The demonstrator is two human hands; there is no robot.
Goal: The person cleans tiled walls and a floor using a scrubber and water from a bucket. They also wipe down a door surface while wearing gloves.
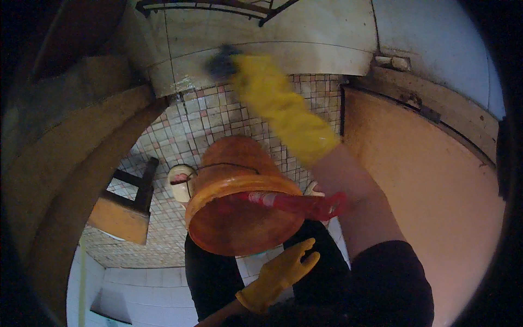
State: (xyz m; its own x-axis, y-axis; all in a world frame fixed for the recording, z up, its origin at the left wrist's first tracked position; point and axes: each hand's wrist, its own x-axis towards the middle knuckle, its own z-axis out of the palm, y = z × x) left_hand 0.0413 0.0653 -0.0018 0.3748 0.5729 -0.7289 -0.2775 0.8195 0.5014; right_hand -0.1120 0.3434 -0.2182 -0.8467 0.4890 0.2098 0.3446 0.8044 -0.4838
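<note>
My right hand [255, 79], in a long yellow rubber glove, reaches forward and is blurred. A dark scrubbing pad or cloth [222, 63] is in its grasp, against the pale tiled surface [265, 51] above the mosaic. Wet streaks shine on that surface left of the pad. Low in the view, my left hand [282, 274] wears a yellow glove, fingers apart and holding nothing. It hovers near my dark-trousered legs. Before me stands an orange plastic bucket [241, 184] with a thin handle. A red plastic object [286, 204] lies across its mouth; its kind is unclear.
Small mosaic tiles [204, 110] cover the floor. My sandalled foot [182, 182] shows beside the bucket. A small stool [126, 212] stands at left. Brown panels [421, 184] flank me on the right, below a ledge with small pale items [392, 62]. Overhead is a dark metal rack [212, 6].
</note>
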